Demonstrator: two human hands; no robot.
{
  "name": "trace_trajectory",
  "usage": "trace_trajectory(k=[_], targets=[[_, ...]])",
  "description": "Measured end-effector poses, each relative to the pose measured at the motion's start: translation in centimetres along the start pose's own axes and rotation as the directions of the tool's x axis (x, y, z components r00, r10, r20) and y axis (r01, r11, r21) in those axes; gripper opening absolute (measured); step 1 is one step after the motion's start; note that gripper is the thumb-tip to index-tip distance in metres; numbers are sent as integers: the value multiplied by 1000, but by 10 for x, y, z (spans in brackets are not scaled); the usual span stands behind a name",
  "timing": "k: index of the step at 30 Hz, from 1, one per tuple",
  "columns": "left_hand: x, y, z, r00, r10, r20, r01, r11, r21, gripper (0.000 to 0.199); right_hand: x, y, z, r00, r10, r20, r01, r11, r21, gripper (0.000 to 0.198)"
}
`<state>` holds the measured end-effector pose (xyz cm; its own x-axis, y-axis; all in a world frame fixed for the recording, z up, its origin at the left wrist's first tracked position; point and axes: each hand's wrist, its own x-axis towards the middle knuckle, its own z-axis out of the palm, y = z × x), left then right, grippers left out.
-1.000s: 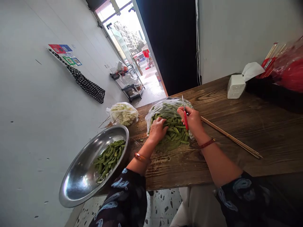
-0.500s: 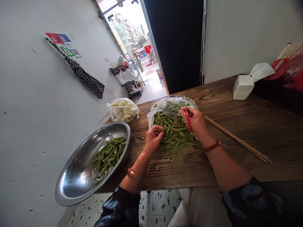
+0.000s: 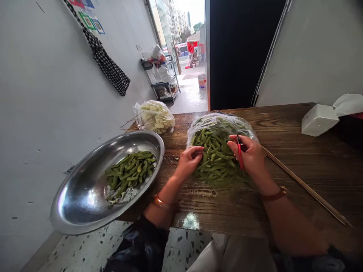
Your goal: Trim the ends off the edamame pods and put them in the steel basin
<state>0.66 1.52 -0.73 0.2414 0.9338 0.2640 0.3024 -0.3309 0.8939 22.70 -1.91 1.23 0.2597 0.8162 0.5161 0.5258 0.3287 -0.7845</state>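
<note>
A heap of green edamame pods spills from a clear plastic bag onto the wooden table. At the left edge of the heap, my left hand is closed in a pinch; whatever is between its fingertips is too small to make out. My right hand grips red-handled scissors over the right side of the pods, blades pointing up and away. To the left, a large steel bowl contains more edamame pods, resting tilted at the table's edge.
Behind the bowl sits a plastic bag of cauliflower with thin sticks beside it. A bundle of wooden skewers lies to the right. A tissue pack stands at the far right, and a cart is by the doorway.
The camera view has turned, shifting the table and its contents in the picture. Both hands stay over the pods, with the scissors still in my right hand.
</note>
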Motion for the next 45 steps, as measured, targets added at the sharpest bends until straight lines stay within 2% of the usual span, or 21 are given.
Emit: trace_trajectory(k=[4,7,11,13,15,18,21,22,25,27,33,38,42,45], targets=[[1,-3,-3,997,82,-12,-80,989,127,39,-1,4,3,997,-67,25,68,995,-77,42],[1,-6,-6,990,143,-9,-134,944,302,30,-1,8,5,996,-92,23,94,990,-109,42],[-1,-7,-6,982,167,92,-191,857,479,17,-3,7,10,986,-153,59,160,976,-147,40],[-2,-5,-6,979,167,113,-202,811,549,16,-5,6,14,979,-177,103,192,969,-155,39],[-2,-2,-7,979,183,87,-200,800,567,14,-7,6,17,970,-197,144,219,962,-161,39],[-3,3,-8,984,178,-3,-158,879,450,11,-8,5,19,970,-193,149,218,960,-178,39],[-3,8,-8,995,60,-84,-47,987,155,2,-9,3,19,973,-180,145,205,963,-178,40],[-2,9,-8,996,7,-88,-5,1000,21,9,-9,2,19,974,-179,142,202,963,-176,40],[-2,13,-8,992,-128,-19,115,935,-336,26,-9,2,18,974,-191,126,210,963,-169,38],[-3,15,-9,983,-180,30,173,868,-465,32,-9,3,19,973,-201,112,219,959,-181,39],[-4,16,-11,974,-222,34,194,758,-622,39,-14,22,27,977,-208,47,212,918,-335,45],[-6,12,-5,981,-194,17,161,763,-626,36,-16,36,31,972,-233,28,219,859,-463,47],[-9,11,-3,983,-167,69,173,759,-628,32,-17,31,17,953,-304,2,267,835,-482,48],[-10,12,-4,988,-123,93,154,768,-622,27,-34,23,0,962,-271,14,243,839,-487,45]])
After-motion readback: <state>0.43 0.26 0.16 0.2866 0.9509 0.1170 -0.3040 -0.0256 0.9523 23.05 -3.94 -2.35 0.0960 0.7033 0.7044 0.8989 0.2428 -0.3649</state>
